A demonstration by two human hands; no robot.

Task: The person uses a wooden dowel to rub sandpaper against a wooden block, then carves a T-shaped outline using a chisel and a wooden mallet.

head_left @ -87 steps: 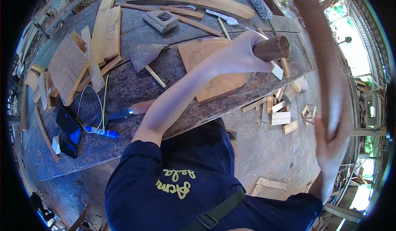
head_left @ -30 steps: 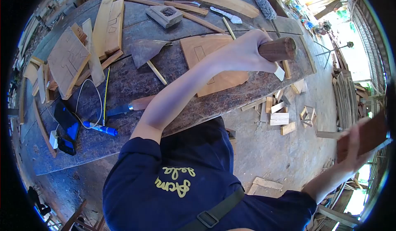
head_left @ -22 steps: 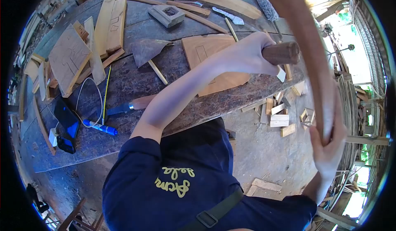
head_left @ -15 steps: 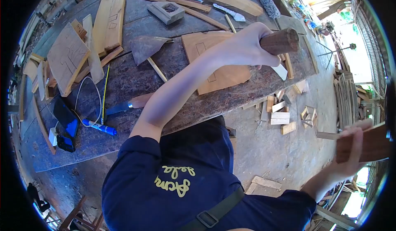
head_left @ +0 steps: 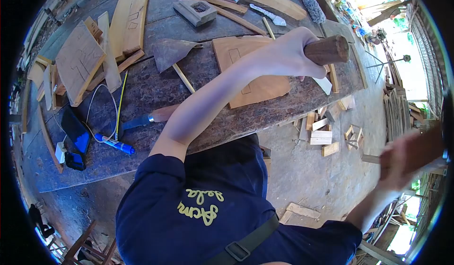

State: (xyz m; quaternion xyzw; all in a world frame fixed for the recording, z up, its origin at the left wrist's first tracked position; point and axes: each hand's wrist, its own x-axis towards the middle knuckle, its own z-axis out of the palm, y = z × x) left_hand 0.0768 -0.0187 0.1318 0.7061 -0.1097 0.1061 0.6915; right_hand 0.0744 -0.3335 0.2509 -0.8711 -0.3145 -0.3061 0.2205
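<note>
My left hand (head_left: 288,57) is wrapped tight around a dark wooden handle (head_left: 327,50), the round butt end sticking out past my fingers. The tool's blade is hidden under my fist, so I cannot tell where its edge sits. It stands over a flat board (head_left: 250,71) with small rectangles pencilled on it, lying near the front edge of the bench (head_left: 151,92). A pale chip (head_left: 323,83) lies just beyond my knuckles on the bench edge.

My right hand (head_left: 402,163) is off to the side, well apart from the bench, blurred. Its fingers are curled round a reddish piece of wood (head_left: 423,147); the blur hides exactly how.

Beside my left forearm, near the elbow, a chisel (head_left: 144,119) lies flat on the bench, wooden handle toward me. Left of it lie a blue marker (head_left: 113,144), a white cable (head_left: 101,111) and a dark phone (head_left: 75,135). Further back sit a scrap of dark sheet (head_left: 170,52) on a thin stick (head_left: 183,78), a marked panel (head_left: 78,61), several long planks (head_left: 130,19) and a small square block (head_left: 198,12) with a hollow in its top. On the ground past the bench lie short offcuts (head_left: 324,135).
</note>
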